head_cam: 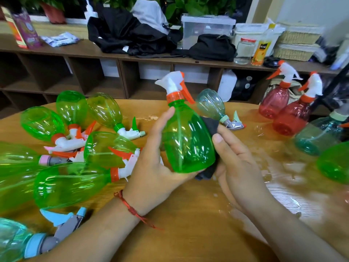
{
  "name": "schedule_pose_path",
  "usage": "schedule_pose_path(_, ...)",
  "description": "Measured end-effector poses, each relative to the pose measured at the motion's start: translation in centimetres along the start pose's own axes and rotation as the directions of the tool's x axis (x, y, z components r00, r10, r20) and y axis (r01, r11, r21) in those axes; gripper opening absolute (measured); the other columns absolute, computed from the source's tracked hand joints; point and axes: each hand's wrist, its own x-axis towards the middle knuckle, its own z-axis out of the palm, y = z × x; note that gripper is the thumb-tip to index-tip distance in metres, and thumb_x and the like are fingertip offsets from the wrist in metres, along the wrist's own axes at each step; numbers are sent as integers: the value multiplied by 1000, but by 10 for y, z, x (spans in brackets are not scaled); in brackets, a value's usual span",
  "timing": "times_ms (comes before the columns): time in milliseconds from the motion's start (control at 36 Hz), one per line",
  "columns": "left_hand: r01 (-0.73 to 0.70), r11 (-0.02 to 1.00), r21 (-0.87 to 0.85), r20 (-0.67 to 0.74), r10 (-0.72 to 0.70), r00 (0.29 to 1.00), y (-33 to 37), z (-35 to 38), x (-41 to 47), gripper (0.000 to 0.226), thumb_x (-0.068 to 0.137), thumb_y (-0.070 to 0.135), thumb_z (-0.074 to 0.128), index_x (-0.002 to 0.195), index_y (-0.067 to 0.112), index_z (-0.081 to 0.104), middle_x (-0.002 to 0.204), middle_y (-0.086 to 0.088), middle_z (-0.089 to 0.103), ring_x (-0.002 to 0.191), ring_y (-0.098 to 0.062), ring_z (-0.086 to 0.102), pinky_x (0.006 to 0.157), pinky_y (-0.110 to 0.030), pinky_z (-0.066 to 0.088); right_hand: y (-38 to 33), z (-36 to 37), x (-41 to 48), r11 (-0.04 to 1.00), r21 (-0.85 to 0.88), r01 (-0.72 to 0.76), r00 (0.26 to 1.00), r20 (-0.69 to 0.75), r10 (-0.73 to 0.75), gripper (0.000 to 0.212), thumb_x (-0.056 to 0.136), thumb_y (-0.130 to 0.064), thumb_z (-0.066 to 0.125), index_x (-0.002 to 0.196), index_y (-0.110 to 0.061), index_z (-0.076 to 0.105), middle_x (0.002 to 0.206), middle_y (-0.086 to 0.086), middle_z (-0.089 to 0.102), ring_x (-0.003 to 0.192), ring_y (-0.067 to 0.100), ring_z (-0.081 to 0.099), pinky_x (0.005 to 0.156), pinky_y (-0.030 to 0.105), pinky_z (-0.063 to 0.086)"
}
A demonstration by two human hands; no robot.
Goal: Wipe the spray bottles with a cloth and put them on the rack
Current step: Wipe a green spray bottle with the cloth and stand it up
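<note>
My left hand point(154, 159) grips a green spray bottle point(186, 140) upright above the wooden table point(188, 224); its white head has an orange trigger and collar. My right hand point(232, 159) holds a dark cloth point(209, 127) against the bottle's right side and base. Several green bottles point(75, 178) lie on their sides at the left. Two red bottles point(283, 108) and a teal bottle point(317, 137) lean at the right by a dark rack frame point(332, 91), which is blurred.
A pale grey-green bottle point(213, 104) lies just behind the held one. A blue-headed teal bottle point(24, 244) sits at the near left corner. Wet patches shine on the table at the right. A brown shelf unit point(113, 59) with bags, jars and boxes runs behind.
</note>
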Motion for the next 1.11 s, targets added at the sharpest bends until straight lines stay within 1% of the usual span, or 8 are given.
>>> schedule_pose_path(56,4,1000,-12,4,-4,1000,-1,-2,1,117,70,14,100,162,27,29,158,11,48,146,-22,51,119,-39,45,0,-1,-1,999,-19,-28,1000,6,28,35,111,-21,48,141,-18,66,135,24,66,120,33,62,104,59,46)
schedule_pose_path(222,32,999,1,11,-32,999,-5,-3,1,110,77,20,97,163,33,30,161,9,46,146,-25,52,118,-50,47,-3,-5,-3,993,-90,-70,993,86,78,48,96,-31,67,141,-17,64,137,16,68,132,42,61,112,69,44)
schedule_pose_path(417,25,989,147,143,-46,989,-2,0,-2,108,87,7,87,166,41,22,169,10,29,157,-15,35,120,-34,45,-3,-4,-5,948,-305,-93,986,101,130,60,82,-24,86,136,-29,61,124,2,74,114,25,73,97,46,61)
schedule_pose_path(556,216,955,-202,224,-169,960,2,-4,-6,117,89,1,82,169,36,4,167,14,39,151,-13,46,119,-38,46,-6,-6,-3,963,-255,-81,994,51,97,57,83,-19,83,136,-21,63,123,6,76,113,26,74,92,38,61)
schedule_pose_path(639,379,800,-465,175,-337,925,5,-3,-1,98,89,25,79,168,32,20,155,4,58,142,-18,58,114,-38,51,-6,-7,-2,959,-277,-63,995,54,81,56,82,-19,84,134,-23,65,122,5,77,113,26,74,94,39,61)
schedule_pose_path(750,438,818,-373,186,-397,899,4,2,5,58,87,41,77,140,21,63,131,-7,74,124,-26,71,104,-43,58,-1,-6,-5,892,-452,-24,997,53,53,63,74,-27,96,130,-31,67,119,0,76,110,21,74,98,50,58)
schedule_pose_path(889,428,792,-436,81,-439,895,-2,1,4,52,88,33,83,133,14,66,123,-13,76,119,-36,71,105,-59,56,1,-6,-5,857,-515,-5,1000,11,12,66,72,-38,95,131,-40,66,123,-8,75,113,15,72,98,51,59)
schedule_pose_path(1111,486,760,-432,130,-481,867,-3,-3,5,45,95,29,73,138,18,65,129,-10,75,123,-32,70,109,-60,53,11,-7,-6,803,-593,64,996,-11,-88,80,73,-50,92,146,-43,59,144,-18,63,135,11,59,113,43,50)
